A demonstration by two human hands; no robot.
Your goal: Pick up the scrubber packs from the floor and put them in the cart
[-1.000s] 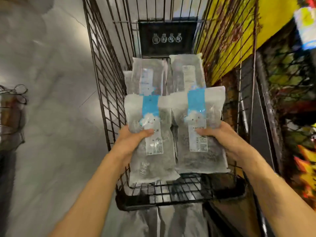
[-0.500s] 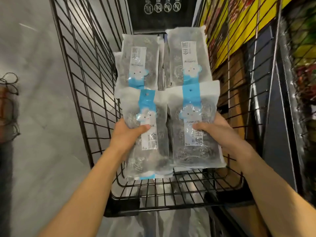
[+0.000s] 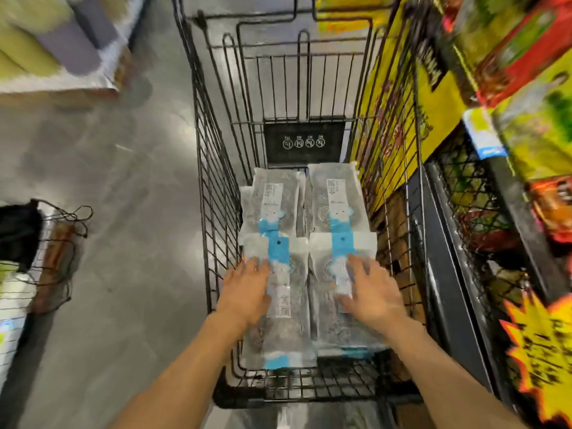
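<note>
Several clear scrubber packs with blue-and-white labels lie in the black wire cart [image 3: 216,187]. Two packs lie at the far end, the far left pack [image 3: 274,201] and the far right pack [image 3: 335,196]. Two more lie nearer me, overlapping them: the near left pack [image 3: 289,323] and the near right pack [image 3: 331,323]. My left hand [image 3: 246,289] rests flat on the near left pack with fingers spread. My right hand [image 3: 370,292] rests flat on the near right pack. Neither hand grips a pack.
Store shelves [image 3: 510,181] with yellow, red and green packaging run close along the cart's right side. A wire basket [image 3: 52,252] stands on the grey floor at the left. A blurred display stand [image 3: 52,57] is at the far left.
Both hands lowered their packs into the cart bed and let go, now lying flat on top. The view tilted up, showing more of the cart's far end.
</note>
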